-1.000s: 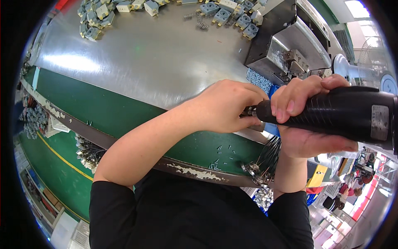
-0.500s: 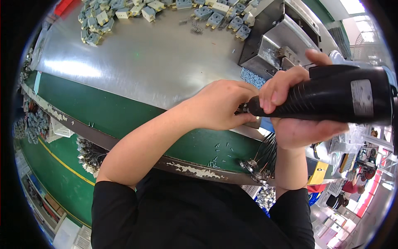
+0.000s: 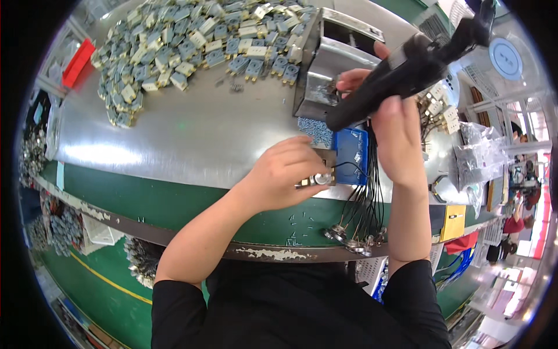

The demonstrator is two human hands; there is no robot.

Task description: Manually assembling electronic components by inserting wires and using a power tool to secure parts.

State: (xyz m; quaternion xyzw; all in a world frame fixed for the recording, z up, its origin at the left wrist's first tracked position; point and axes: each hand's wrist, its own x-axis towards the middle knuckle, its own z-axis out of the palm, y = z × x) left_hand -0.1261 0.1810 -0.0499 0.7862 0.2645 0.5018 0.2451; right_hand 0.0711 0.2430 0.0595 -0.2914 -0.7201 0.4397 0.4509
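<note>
My right hand [image 3: 398, 134] is wrapped round a black powered screwdriver [image 3: 389, 78], which slants with its narrow end down toward the left. My left hand [image 3: 288, 171] is closed on a small metal part [image 3: 319, 179] with a shiny round silver piece, close above the table's front edge. Most of that part is hidden by the fingers. The screwdriver's tip is apart from it. Right of the left hand is a blue tray [image 3: 364, 152] with a black cable across it. A heap of small bluish screws [image 3: 314, 129] lies behind the tray.
Grey-and-cream socket-like blocks [image 3: 197, 41] are piled at the back, with small springs [image 3: 235, 88] before them. A metal box [image 3: 317, 75] stands behind the screws. Black wires with round metal ends [image 3: 354, 241] hang at the front edge. Loose screws [image 3: 297, 232] lie on the green strip.
The screwdriver has come away from the part in my left hand and swung up and back, its narrow end now lower. The view has shifted, showing more of the pile and the blue tray.
</note>
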